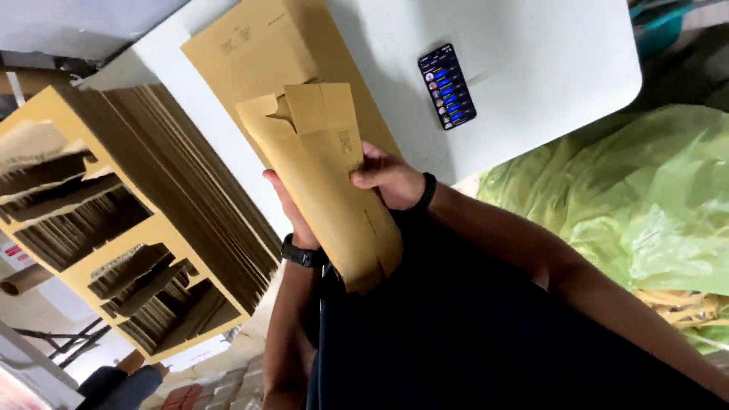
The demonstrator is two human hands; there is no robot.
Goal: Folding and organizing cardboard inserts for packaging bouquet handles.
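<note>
- Cardboard fills the head view: a flattened brown box blank (323,178) is held up in front of the person's chest, above the near edge of a white table (547,68).
- Right hand (387,176) is closed on the blank's right edge, thumb on the face and fingers wrapped behind — a firm pinch, not a fist.
- Left hand (292,212) sits behind the blank's left side; only part of it shows, curled round the edge, so it appears to grip the blank too.
- More flat blanks (266,53) lie on the table under the held one, and a tall stack of blanks (152,212) stands on edge to the left.
- A phone (446,86) lies face up on the table, apart from the cardboard.
- Green plastic sheeting (630,197) bulges to the right, near the right forearm.
- Handling judgement: keeping both hands on opposite edges should stop the thin blank bending — pressing along the scored folds, not the flat panel, looks wise.
</note>
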